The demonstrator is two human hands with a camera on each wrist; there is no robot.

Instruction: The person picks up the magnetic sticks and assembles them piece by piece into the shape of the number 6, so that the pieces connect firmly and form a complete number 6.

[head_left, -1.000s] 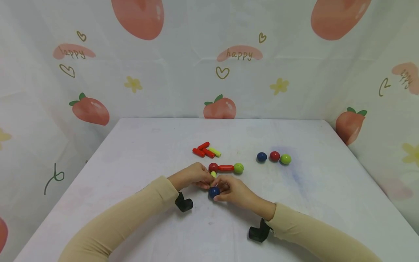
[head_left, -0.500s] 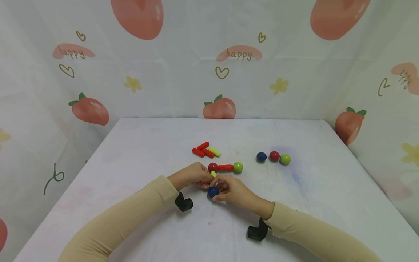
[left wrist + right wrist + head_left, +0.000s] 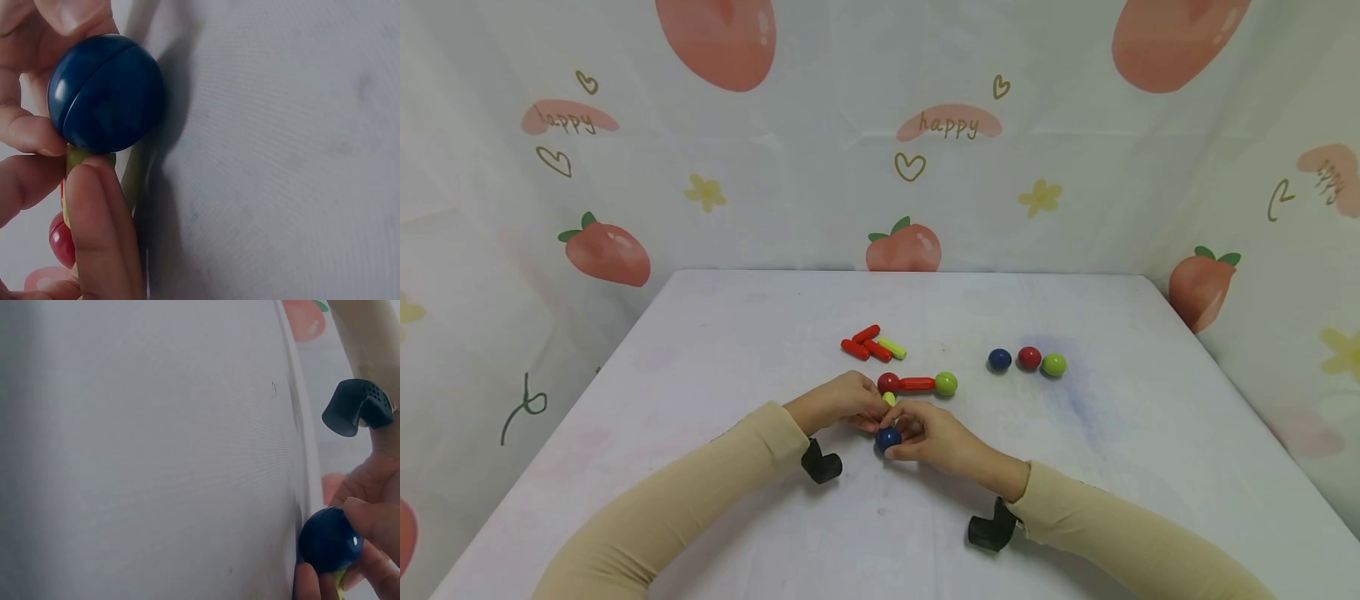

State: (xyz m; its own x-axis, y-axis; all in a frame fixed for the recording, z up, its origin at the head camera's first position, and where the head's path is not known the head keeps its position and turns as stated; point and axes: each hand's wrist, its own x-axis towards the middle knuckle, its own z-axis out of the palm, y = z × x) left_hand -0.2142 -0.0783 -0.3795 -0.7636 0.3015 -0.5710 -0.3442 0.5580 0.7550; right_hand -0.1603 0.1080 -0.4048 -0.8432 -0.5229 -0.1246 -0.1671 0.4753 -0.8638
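Note:
Near the middle of the table in the head view, my right hand (image 3: 936,437) pinches a glossy blue ball (image 3: 887,440) between thumb and fingers. My left hand (image 3: 850,400) grips a short yellow-green rod (image 3: 890,399), mostly covered by the fingers. In the left wrist view the rod's end (image 3: 74,154) meets the blue ball (image 3: 106,94), which has a groove across it. Beyond the hands, a red ball (image 3: 888,382) sits at the rod's far end. A red rod (image 3: 917,384) links it to a green ball (image 3: 946,383).
Farther back lie several loose rods, red ones (image 3: 854,349) and a yellow-green one (image 3: 892,348). To the right rest a blue ball (image 3: 999,360), a red ball (image 3: 1029,358) and a green ball (image 3: 1055,365). A printed curtain (image 3: 820,167) hangs behind the white table (image 3: 737,333).
The right hand and the blue ball have shifted very slightly left. Both hands keep their grips, and the loose pieces lie as before.

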